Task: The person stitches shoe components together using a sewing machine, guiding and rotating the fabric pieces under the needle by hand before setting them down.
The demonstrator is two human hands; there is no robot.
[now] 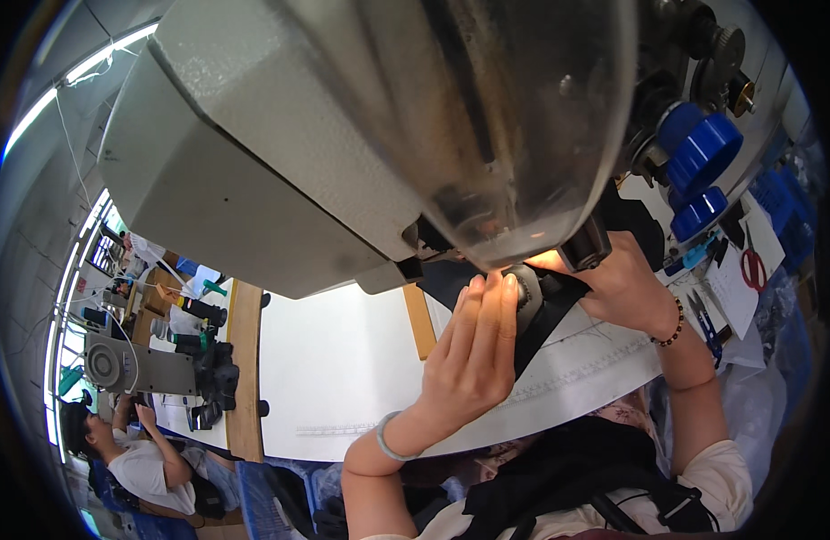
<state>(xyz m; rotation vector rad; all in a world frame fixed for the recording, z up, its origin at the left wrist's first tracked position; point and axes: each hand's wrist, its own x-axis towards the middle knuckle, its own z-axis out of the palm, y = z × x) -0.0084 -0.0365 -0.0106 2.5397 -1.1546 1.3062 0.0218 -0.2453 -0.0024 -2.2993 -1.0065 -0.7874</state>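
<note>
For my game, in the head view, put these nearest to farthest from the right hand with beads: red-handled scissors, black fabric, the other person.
1. Black fabric: beside the right hand.
2. Red-handled scissors: on the right.
3. Other person: far lower left.

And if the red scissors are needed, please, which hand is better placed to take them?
Probably the right hand: it is nearer to the red scissors, which lie on that side. The left hand is farther, across the black cloth. Both hands are at the cloth.
</note>
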